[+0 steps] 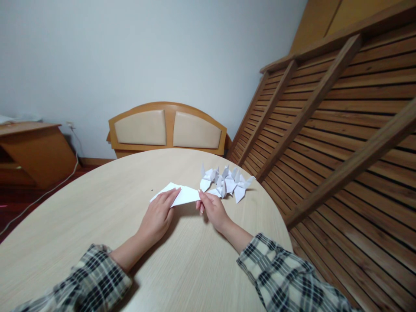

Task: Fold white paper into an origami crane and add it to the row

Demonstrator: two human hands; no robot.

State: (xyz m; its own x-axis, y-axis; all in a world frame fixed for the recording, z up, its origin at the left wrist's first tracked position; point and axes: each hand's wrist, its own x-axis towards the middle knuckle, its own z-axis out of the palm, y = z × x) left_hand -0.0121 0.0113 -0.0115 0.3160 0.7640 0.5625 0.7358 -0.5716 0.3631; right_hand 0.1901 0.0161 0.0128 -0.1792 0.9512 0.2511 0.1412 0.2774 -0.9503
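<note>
A folded piece of white paper (pixel 185 196), kite-like with a narrow end to the right, is between my hands over the round table. My left hand (pixel 159 213) lies over its wider left part, fingers together on top of the paper. At the narrow right tip, my right hand (pixel 212 210) pinches the paper between thumb and fingers. Just beyond my right hand stands a cluster of several white origami cranes (pixel 229 183), their wings and necks pointing various ways. My left fingers hide part of the paper's near edge.
The round pale wooden table (pixel 97 216) fills the foreground. A tiny dark speck (pixel 152 190) lies left of the paper. Behind stands a headboard (pixel 169 125) with cream panels. Large wooden slats (pixel 325 138) lean at the right, and a desk (pixel 35 147) is at the far left.
</note>
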